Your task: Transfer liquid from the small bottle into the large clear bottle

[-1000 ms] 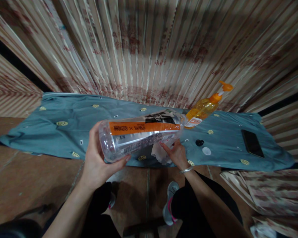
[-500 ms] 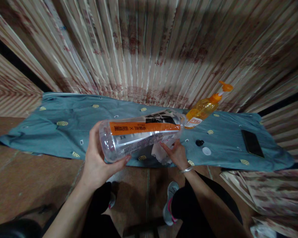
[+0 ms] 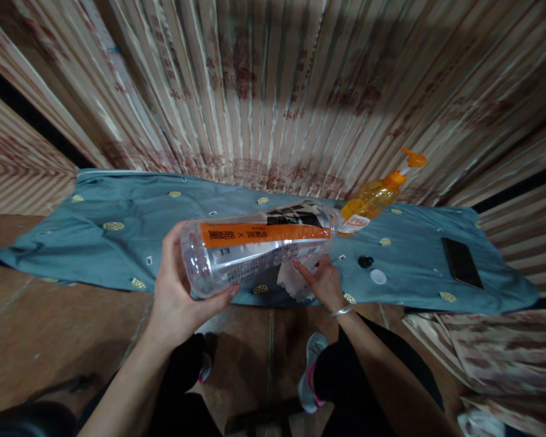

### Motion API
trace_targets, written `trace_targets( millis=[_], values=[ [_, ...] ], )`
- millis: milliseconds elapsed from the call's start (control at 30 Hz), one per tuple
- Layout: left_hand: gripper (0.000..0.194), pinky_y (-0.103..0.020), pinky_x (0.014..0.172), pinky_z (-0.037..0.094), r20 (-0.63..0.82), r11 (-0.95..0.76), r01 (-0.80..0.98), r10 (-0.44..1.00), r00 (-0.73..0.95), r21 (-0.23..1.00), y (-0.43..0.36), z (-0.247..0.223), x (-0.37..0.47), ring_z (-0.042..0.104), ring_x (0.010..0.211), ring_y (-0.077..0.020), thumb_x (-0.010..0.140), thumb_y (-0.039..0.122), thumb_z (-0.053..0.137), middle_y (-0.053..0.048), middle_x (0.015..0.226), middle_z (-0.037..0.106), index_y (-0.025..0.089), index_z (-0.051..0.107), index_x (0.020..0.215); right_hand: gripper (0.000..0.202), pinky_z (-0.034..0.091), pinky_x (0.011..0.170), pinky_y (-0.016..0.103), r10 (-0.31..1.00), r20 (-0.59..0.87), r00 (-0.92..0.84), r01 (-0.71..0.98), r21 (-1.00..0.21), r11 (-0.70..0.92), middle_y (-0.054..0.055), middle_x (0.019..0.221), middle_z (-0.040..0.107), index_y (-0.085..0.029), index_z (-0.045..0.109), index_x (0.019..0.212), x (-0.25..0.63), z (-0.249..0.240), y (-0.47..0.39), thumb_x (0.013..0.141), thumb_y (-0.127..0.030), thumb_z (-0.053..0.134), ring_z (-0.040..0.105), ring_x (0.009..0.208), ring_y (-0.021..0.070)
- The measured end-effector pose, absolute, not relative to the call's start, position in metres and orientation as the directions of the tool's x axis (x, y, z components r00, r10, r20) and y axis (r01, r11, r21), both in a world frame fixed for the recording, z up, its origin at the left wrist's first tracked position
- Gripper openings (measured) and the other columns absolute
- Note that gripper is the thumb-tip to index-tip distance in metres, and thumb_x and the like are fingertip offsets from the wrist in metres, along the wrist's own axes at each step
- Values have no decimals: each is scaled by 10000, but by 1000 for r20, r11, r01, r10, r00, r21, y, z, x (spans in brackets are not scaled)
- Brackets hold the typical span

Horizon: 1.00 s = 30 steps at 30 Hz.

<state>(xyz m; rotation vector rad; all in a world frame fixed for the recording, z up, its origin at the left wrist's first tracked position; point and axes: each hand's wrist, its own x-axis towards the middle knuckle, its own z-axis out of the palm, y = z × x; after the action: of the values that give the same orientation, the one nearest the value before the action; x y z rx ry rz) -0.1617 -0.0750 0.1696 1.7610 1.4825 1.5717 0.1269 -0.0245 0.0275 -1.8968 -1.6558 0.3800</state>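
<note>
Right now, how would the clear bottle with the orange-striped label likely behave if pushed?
The clear bottle is probably light: no liquid shows through its base. Its see-through wall looks thin, so the left hand could dent it. Rounded sides might let it roll.

Striped curtain [image 3: 273,91] behind; brown tiled floor [image 3: 64,340].

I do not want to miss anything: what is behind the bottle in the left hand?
Part of a white tissue and the blue-green cloth show past the bottle, with the pump bottle just beyond. Whatever else lies behind the label is covered.
</note>
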Motion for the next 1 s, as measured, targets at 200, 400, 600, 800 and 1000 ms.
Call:
trace_targets(
  millis=[200,400,600,800,1000],
  values=[
    [822,-476,963,644,511,-399,443,843,-167,803,-74,169,-161,722,1153,-331,601,373,892,-91,1271,692,250,544,1335,587,559,688,369,967,171,190,790,-611,-47,153,904,797,-183,575,1119,127,24,-25,854,-698,666,787,855,341],
    [824,-511,984,634,518,-401,465,841,-154,789,-74,170,-162,719,1168,-345,619,378,886,-98,1290,682,249,536,1353,578,552,685,369,963,179,203,790,-611,-53,141,882,790,-203,574,1061,127,24,-25,837,-729,659,782,850,341],
    [833,-540,966,638,512,-402,449,846,-152,798,-75,170,-162,719,1156,-359,611,382,890,-99,1272,683,254,533,1352,584,546,660,370,965,161,205,792,-607,-67,138,842,783,-209,565,1032,127,24,-25,836,-754,636,780,814,342],
    [837,-550,999,626,496,-387,440,853,-162,810,-75,171,-162,708,1188,-362,606,374,892,-107,1300,675,249,531,1351,646,561,694,387,966,162,200,793,-606,-62,167,883,787,-194,560,1069,127,23,-25,831,-793,608,782,845,355],
    [842,-556,1010,618,466,-358,430,867,-177,829,-75,173,-160,704,1190,-365,587,378,892,-103,1298,671,256,523,1334,650,565,689,374,969,145,200,797,-599,-75,161,893,793,-188,574,1092,127,26,-24,835,-784,616,785,854,346]
  ],
)
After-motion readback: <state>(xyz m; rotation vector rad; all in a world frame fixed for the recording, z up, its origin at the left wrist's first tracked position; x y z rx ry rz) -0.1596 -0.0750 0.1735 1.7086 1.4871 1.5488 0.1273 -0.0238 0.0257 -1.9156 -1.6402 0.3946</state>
